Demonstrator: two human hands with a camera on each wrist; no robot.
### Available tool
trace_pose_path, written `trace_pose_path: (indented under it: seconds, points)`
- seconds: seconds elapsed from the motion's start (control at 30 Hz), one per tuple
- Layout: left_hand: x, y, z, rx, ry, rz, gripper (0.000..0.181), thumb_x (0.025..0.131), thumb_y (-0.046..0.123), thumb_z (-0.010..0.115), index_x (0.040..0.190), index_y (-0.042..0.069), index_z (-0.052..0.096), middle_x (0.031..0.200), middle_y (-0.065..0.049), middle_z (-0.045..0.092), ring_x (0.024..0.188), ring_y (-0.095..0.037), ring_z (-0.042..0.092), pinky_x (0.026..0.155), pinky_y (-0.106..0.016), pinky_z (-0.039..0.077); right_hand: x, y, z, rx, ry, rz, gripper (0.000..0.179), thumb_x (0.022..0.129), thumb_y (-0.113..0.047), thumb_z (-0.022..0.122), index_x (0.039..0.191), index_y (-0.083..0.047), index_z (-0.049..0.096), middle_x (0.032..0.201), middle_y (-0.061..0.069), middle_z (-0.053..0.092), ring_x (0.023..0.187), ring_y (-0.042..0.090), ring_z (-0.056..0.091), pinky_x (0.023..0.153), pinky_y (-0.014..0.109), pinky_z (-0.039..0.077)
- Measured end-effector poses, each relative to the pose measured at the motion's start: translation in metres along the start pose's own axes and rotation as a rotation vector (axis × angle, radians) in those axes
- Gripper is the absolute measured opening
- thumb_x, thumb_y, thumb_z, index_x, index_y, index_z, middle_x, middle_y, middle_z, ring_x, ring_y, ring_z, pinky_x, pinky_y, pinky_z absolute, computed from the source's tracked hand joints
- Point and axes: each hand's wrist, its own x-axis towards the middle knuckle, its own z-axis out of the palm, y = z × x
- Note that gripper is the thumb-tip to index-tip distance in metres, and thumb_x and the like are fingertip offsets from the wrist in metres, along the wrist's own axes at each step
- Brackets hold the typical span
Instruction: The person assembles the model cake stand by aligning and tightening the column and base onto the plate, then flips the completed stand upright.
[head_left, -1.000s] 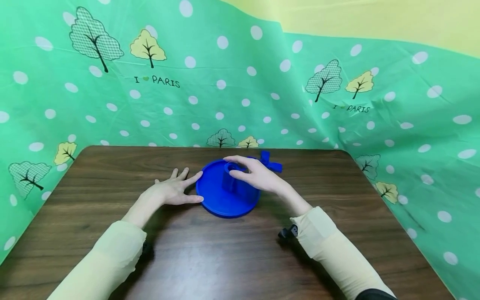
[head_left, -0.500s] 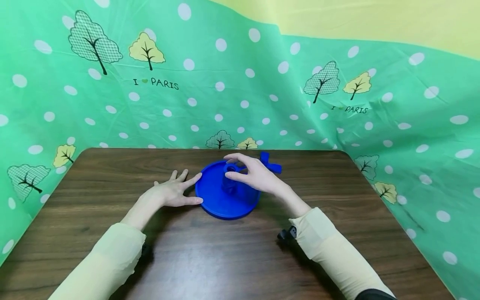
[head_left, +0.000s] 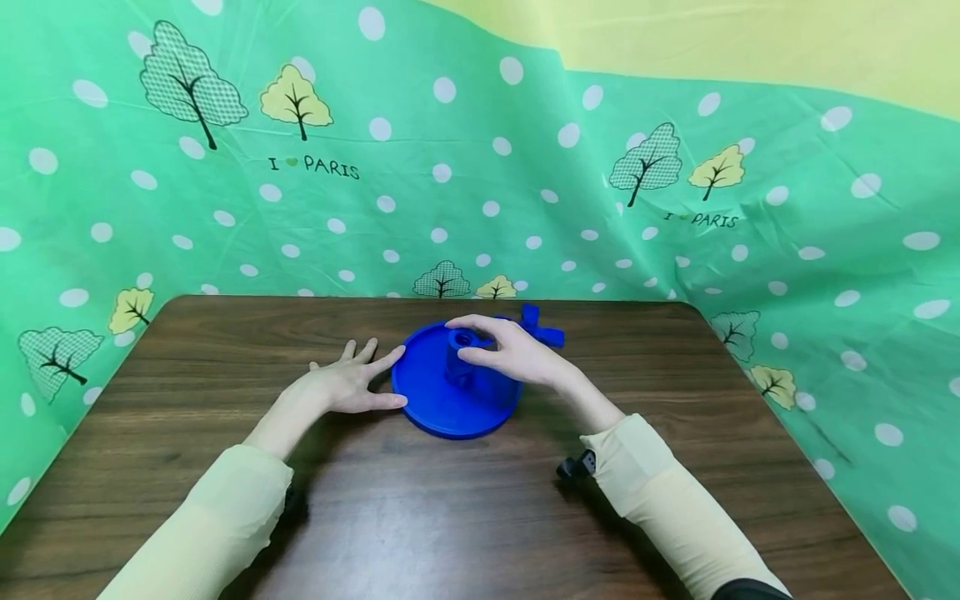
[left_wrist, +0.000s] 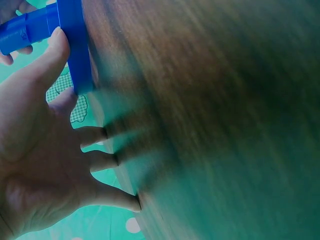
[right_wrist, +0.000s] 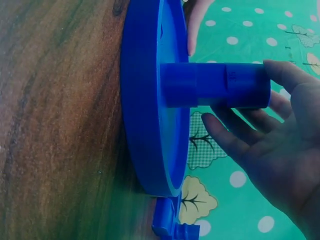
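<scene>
A round blue plate with a raised rim (head_left: 450,417) lies on the table. From its middle rises an upright blue tube (right_wrist: 212,85), made of stepped sections and hollow at the top. My left hand (head_left: 345,385) rests with spread fingers at the plate's left side, thumb and forefinger touching the rim. The left wrist view has the left hand's palm (left_wrist: 45,155) beside the rim. My right hand (head_left: 513,350) holds the tube near its upper end, thumb on the near side and fingers curling round behind. The far fingers are partly hidden by the tube in the right wrist view.
A blue part with flat, blade-like arms (head_left: 542,327) lies behind the plate at the right, partly hidden by my right hand. The brown wooden table (head_left: 420,517) ends at a green dotted cloth (head_left: 480,183) hanging at the back and sides.
My right thumb and fingers have shifted slightly about the tube's top, the thumb moving left and then back right. The left hand and the plate stay in place.
</scene>
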Motion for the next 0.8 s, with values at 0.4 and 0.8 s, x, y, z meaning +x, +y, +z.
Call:
trace_pose_path:
  seconds: [0.4,0.8]
  points:
    - [-0.0001,0.0003,-0.0003,0.009,0.000,0.002,0.090,0.096,0.072,0.050,0.167,0.033,0.010,0.173,-0.023,0.004,0.157,-0.055,-0.001,0.106,-0.091,0.009,0.0017,-0.0017,0.0041,-0.010,0.074,0.032,0.056,0.096,-0.046,0.071,0.145,-0.027,0.052,0.143,0.002,0.062,0.138,0.020,0.055,0.109,0.052,0.051]
    - [-0.0003,0.0001,-0.0007,0.008,-0.003,0.002,0.090,0.096,0.072,0.050,0.167,0.032,0.010,0.173,-0.023,0.003,0.157,-0.055,-0.002,0.106,-0.091,0.009,0.0015,0.0002,0.0003,-0.018,0.041,-0.016,0.046,0.101,-0.036,0.066,0.144,-0.021,0.059,0.146,-0.005,0.061,0.144,0.020,0.051,0.118,0.052,0.042]
